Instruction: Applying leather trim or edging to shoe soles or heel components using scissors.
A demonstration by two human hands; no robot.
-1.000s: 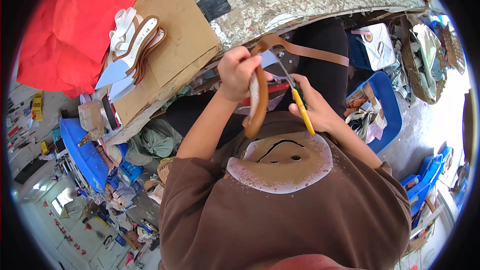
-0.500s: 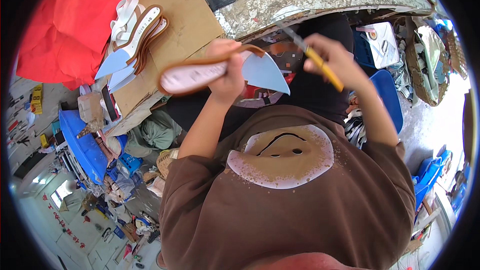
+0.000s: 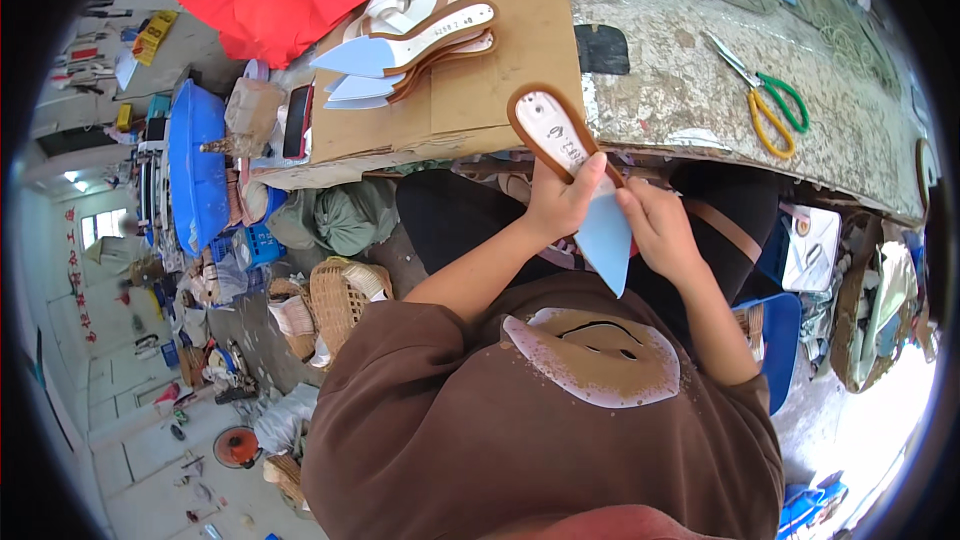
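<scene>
Between my hands is a shoe insole (image 3: 545, 120) with a white heel, a pale blue pointed toe and brown edging. Its heel end lies up by the bench, while the tip points down toward my shirt. My left hand (image 3: 565, 198) is closed around its middle, thumb on the upper face. My right hand (image 3: 658, 225) pinches the right edge near the blue part; its fingertips are partly hidden. A brown strip (image 3: 725, 230) lies across my dark trouser leg beside that hand. On the bench at the right rest open scissors (image 3: 762, 105) with one green and one yellow handle.
A stack of similar insoles (image 3: 405, 50) with white straps sits on cardboard (image 3: 520, 0), next to red sheet material (image 3: 250, 0). A black patch (image 3: 602, 48) lies on the worn bench (image 3: 670, 100). Blue tub (image 3: 195, 170) and wicker basket (image 3: 340, 300) stand left.
The yellow-handled tool has left my right hand, and scissors now lie on the bench. My right hand has come to the insole, which has turned heel-up. The view has shifted.
</scene>
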